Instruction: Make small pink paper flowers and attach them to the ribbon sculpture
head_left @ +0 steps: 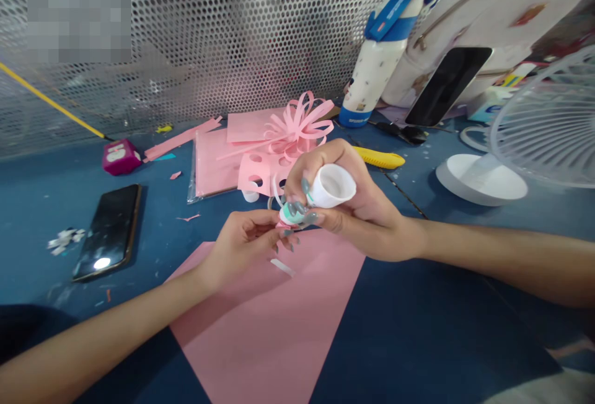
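Note:
My right hand [360,206] is closed around a white cup-shaped piece [333,184], its round hollow end facing me. The fingertips of that hand also touch a small white-and-teal round piece [289,214]. Opposite, my left hand [244,237] pinches that small piece, with a bit of pink showing at its lower edge. What exactly it is cannot be made out, since fingers cover much of it. Below both hands lies a large pink paper sheet [269,323], with a thin white strip [282,267] on it.
Behind the hands are a pink paper-loop bow [300,125], a pink paper with holes [255,171] and a yellow cutter [381,158]. A phone [111,230] and purple tape measure [121,156] lie left. A bottle [376,75], second phone [449,85] and fan [548,125] stand right.

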The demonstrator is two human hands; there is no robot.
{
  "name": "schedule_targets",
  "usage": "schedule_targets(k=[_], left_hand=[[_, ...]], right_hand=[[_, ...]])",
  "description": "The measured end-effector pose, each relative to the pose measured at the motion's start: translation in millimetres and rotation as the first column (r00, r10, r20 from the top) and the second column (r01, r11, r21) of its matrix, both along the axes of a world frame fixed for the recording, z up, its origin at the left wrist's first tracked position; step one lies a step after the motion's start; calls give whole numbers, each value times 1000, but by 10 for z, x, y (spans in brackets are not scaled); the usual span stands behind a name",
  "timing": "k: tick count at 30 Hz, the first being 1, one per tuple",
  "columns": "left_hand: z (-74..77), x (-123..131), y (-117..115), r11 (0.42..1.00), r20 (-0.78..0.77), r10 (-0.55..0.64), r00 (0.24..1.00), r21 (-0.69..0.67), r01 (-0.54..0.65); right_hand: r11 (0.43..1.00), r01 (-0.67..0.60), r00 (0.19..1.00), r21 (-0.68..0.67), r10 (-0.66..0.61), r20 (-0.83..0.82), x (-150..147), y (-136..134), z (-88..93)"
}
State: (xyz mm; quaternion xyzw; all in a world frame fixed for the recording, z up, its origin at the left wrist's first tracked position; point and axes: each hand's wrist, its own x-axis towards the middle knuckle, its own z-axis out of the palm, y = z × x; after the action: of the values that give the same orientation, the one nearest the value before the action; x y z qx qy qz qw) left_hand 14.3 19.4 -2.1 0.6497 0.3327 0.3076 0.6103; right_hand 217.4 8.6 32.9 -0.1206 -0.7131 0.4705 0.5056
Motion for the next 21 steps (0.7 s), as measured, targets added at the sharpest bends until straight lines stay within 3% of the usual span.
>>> schedule_targets(k=[21], left_hand=[[27,13,-15,999,19,-42,999,-33,43]], right_hand=[[993,-53,980,105,31,197,60,22,5]])
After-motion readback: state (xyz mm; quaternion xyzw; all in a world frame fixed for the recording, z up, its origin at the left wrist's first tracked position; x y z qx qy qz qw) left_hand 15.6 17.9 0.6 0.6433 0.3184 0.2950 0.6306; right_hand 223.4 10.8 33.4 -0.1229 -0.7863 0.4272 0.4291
